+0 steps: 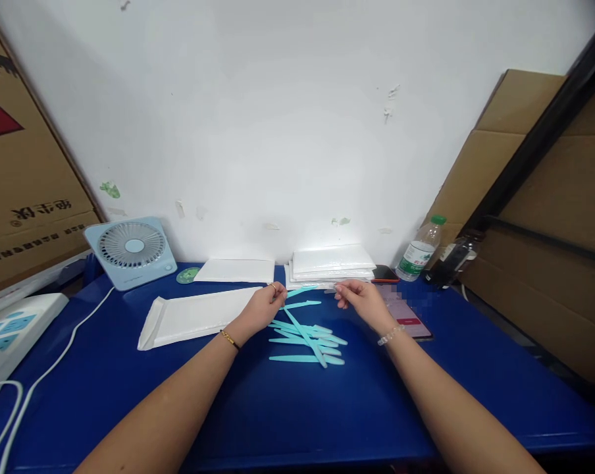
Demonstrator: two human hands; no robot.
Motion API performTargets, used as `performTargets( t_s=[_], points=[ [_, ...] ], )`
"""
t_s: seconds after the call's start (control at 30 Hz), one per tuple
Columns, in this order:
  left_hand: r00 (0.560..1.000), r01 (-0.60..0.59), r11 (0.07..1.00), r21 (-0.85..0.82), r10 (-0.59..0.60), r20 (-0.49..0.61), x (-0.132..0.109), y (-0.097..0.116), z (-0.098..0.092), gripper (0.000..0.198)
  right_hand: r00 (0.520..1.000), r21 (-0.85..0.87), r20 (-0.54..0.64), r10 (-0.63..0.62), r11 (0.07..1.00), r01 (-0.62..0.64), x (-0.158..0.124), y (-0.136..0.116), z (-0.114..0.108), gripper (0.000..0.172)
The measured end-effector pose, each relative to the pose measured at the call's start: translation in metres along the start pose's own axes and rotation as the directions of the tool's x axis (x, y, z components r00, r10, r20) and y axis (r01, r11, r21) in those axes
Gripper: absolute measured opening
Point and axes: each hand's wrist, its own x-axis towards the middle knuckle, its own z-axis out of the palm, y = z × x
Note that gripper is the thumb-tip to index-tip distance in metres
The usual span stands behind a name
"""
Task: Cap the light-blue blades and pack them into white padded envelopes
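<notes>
Several light blue plastic sticks (305, 339) lie in a loose pile on the blue table (297, 408). My left hand (260, 309) and my right hand (359, 299) are raised just above the pile. Between them they pinch one light blue stick (302, 290) by its two ends, level and off the table. Another stick (302, 304) lies just below it. A white padded envelope (193, 317) with its flap open lies flat to the left of my left hand.
A stack of white envelopes (330, 263) and a single one (235, 270) rest against the wall. A small blue fan (131, 250) with a white cable stands back left. A phone (409, 313) and a water bottle (420, 249) are at right. Cardboard leans on both sides.
</notes>
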Motion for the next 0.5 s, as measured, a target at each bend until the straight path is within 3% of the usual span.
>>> performTargets(
  t_s=[0.13, 0.5],
  points=[
    [0.999, -0.02, 1.0, -0.01, 0.02, 0.025, 0.0, 0.001, 0.002, 0.022, 0.999, 0.064, -0.027, -0.028, 0.998, 0.029, -0.003, -0.004, 0.008, 0.037],
    [0.996, -0.009, 0.999, 0.034, 0.006, 0.093, -0.005, 0.019, 0.005, 0.023, 0.995, 0.105, 0.092, 0.024, 0.994, -0.034, -0.009, -0.013, 0.02, 0.037]
  ],
)
